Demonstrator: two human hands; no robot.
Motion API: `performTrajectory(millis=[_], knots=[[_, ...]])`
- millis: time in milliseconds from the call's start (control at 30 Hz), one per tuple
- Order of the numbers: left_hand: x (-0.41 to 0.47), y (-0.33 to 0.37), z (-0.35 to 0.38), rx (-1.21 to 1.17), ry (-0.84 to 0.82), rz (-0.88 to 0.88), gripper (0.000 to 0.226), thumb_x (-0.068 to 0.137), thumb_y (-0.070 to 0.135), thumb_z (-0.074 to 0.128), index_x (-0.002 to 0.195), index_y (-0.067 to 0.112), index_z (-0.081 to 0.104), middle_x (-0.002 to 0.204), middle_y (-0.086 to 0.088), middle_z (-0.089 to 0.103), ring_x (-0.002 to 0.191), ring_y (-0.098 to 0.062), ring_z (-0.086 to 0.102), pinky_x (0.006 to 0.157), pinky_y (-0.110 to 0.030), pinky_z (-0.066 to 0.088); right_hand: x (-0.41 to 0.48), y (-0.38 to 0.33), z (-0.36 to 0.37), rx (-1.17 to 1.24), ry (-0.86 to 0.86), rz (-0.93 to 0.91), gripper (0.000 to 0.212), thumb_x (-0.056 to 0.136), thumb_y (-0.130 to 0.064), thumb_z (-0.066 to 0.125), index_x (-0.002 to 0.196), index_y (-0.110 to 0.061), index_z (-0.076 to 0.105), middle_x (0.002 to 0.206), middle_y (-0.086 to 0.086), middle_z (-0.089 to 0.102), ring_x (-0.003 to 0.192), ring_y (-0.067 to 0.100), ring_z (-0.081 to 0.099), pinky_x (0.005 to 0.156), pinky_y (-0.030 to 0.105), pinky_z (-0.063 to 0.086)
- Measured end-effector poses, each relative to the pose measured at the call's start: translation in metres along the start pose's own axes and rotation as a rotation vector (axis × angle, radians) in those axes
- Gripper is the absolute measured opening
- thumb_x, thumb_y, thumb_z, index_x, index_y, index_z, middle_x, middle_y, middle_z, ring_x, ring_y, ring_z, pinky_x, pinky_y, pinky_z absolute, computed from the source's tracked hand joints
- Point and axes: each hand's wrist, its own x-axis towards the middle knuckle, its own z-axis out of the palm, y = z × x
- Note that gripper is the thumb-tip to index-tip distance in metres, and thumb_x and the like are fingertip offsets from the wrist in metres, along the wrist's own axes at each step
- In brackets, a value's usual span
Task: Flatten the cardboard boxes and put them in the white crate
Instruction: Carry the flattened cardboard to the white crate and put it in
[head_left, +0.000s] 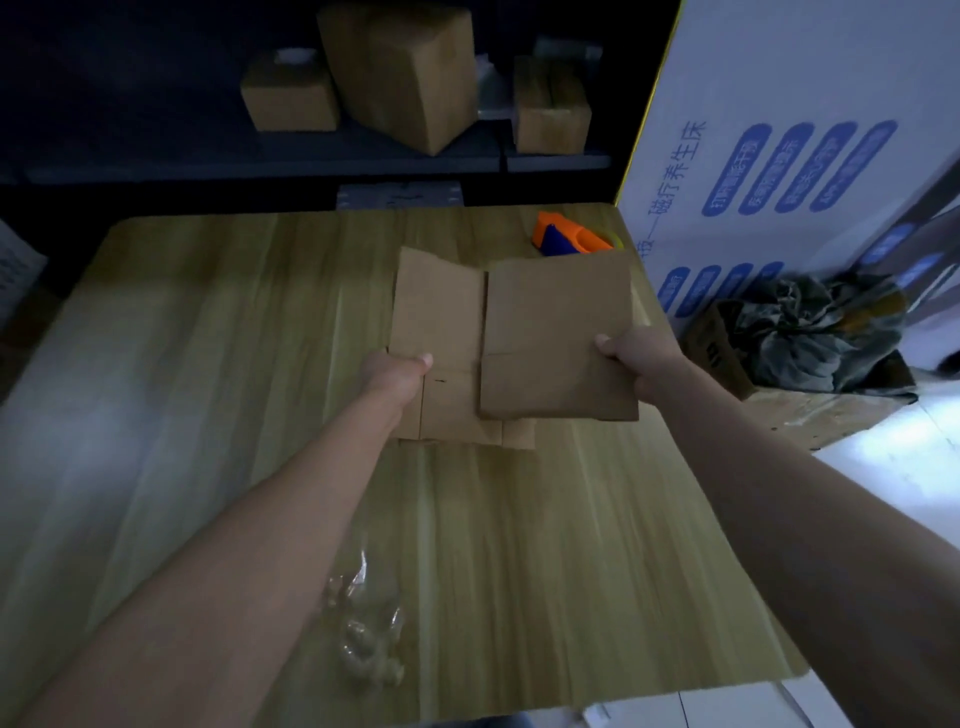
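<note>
2 bare arms reach forward over the wooden table, each hand gripping an outer edge of the flattened cardboard. The left hand pinches the left edge, thumb on top and fingers curled beneath. The right hand pinches the right edge the same way. The brown cardboard sits low over the table's far right part, its right panel lying over the left one, with creases and flaps showing along the near edge. Whether it is 1 piece or 2 cannot be told. An orange-and-blue tape dispenser sits at the table's far right corner, just behind the cardboard. Crumpled clear plastic lies by the table's near edge. 3 unflattened boxes stand on a shelf beyond the table's far edge.
</note>
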Motion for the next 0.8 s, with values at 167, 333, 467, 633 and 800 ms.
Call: performTrajectory(millis=[167,333,467,633,800], knots=[[-0.012,0.009,-0.119,-0.087,0.205,0.09,0.054,0.082,0.018,0.069,0.13,0.002,0.05,0.131,-0.012,0.057,0.116,-0.029,0.056,0.103,-0.041,0.043,-0.052,-0.068,0.076,0.126,-0.044,-0.124,0.039,0.089,-0.015,0.064,0.126,-0.005,0.055,0.12,0.012,0.062,0.102,0.024,0.059,0.094,0.041,0.05],[-0.039,-0.01,-0.268,-0.204,0.393,0.178,0.043,0.088,0.015,0.065,0.127,0.004,0.052,0.125,-0.01,0.058,0.112,-0.026,0.057,0.099,-0.035,0.044,-0.122,-0.129,0.181,0.134,-0.118,-0.275,0.033,0.092,-0.017,0.06,0.125,-0.013,0.054,0.116,0.001,0.059,0.102,0.025,0.056,0.091,0.04,0.048],[-0.064,-0.043,-0.402,-0.229,0.52,0.211,0.037,0.086,0.015,0.066,0.12,0.005,0.055,0.122,-0.012,0.061,0.11,-0.028,0.058,0.091,-0.033,0.044,-0.2,-0.167,0.289,0.136,-0.155,-0.381,0.042,0.094,-0.022,0.056,0.135,-0.016,0.051,0.127,0.002,0.058,0.109,0.026,0.056,0.098,0.042,0.046],[-0.095,-0.079,-0.559,-0.255,0.616,0.219,0.032,0.089,0.019,0.064,0.118,0.007,0.056,0.113,-0.007,0.06,0.105,-0.026,0.057,0.086,-0.033,0.045,-0.302,-0.207,0.418,0.189,-0.238,-0.413,0.051,0.094,-0.026,0.057,0.143,-0.019,0.043,0.136,0.001,0.053,0.118,0.028,0.052,0.103,0.045,0.042],[-0.102,-0.098,-0.669,-0.296,0.695,0.206,0.034,0.092,0.023,0.06,0.121,0.007,0.054,0.121,-0.011,0.059,0.107,-0.03,0.056,0.091,-0.04,0.047,-0.365,-0.243,0.502,0.15,-0.271,-0.49,0.044,0.094,-0.025,0.054,0.137,-0.018,0.049,0.126,0.001,0.058,0.11,0.025,0.054,0.099,0.043,0.044]])
